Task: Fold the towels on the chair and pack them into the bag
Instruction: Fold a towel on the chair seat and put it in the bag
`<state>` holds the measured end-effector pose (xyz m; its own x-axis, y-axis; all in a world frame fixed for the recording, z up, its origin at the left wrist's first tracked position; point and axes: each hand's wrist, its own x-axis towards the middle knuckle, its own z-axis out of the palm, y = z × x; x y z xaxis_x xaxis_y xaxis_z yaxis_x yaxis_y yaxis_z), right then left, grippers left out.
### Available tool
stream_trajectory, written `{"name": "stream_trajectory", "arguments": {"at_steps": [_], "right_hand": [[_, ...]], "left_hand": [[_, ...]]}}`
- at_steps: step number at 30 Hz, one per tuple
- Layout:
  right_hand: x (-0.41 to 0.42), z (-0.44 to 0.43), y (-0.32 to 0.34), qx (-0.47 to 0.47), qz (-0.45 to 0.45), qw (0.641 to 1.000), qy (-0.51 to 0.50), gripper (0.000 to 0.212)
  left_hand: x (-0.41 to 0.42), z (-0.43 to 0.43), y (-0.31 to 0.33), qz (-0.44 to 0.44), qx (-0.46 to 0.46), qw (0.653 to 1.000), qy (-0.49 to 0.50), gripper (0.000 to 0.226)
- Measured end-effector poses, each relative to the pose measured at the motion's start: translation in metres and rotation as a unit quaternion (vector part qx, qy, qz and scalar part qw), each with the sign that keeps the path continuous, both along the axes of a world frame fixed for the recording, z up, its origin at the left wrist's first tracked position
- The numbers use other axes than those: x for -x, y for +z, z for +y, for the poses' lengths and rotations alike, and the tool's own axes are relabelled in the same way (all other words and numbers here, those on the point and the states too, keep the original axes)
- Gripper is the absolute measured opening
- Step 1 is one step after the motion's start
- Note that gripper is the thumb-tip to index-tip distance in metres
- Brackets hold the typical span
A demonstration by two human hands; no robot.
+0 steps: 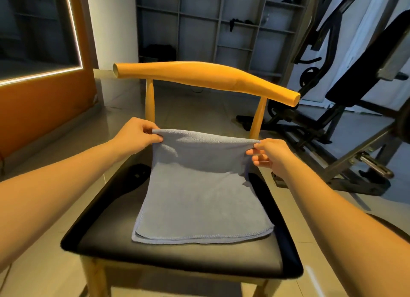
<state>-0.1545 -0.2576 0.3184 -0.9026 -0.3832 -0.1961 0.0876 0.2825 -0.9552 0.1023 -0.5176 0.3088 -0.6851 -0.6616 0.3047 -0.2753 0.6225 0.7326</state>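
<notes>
1. Right now both hands hold the grey towel (199, 197) by its far edge. The left hand (138, 133) pinches the far-left corner between thumb and fingers, and the right hand (269, 151) pinches the far-right corner. The edge hangs stretched between them above the chair (106, 219).
2. The near half of the towel lies flat on the black seat. Two layers show at the near hem, and the lower one peeks out at the left.
3. Slip: each grip is only a fingertip pinch on soft cloth. If one lets go, that corner drops and the fold lands crooked.
4. Drag: bringing the lifted edge nearer could tug the resting layers along the smooth seat. That would worsen the offset at the hem or slide the towel off the near edge onto the floor.
5. Slant: the left hand sits higher in view than the right, so the edge may come down askew unless levelled.
6. No bag is plainly in view, so packing looks some way off. Carrying a loosely folded towel there may undo it.
</notes>
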Motion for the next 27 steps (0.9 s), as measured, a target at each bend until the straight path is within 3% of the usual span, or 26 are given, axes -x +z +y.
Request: {"name": "stream_trajectory", "arguments": {"at_steps": [7,14,18,22,27], "right_hand": [[-0.062,0.070,-0.003,0.006,0.045,0.997,0.066,0.013],[-0.109,0.111,-0.031,0.000,-0.020,0.999,0.046,0.014],[-0.117,0.126,-0.047,-0.018,0.006,0.998,0.051,0.020],[-0.122,0.135,-0.062,-0.056,0.028,0.997,0.049,0.006],[-0.123,0.134,-0.067,-0.064,0.052,0.995,0.050,0.005]], "left_hand": [[-0.064,0.053,-0.019,0.005,-0.015,1.000,-0.018,0.011],[-0.115,0.099,-0.059,-0.005,-0.056,0.998,-0.021,0.013],[-0.130,0.116,-0.071,-0.004,-0.006,0.999,-0.033,0.014],[-0.137,0.124,-0.082,-0.054,0.056,0.996,-0.039,0.024],[-0.145,0.130,-0.087,-0.058,0.128,0.988,-0.068,0.025]]}}
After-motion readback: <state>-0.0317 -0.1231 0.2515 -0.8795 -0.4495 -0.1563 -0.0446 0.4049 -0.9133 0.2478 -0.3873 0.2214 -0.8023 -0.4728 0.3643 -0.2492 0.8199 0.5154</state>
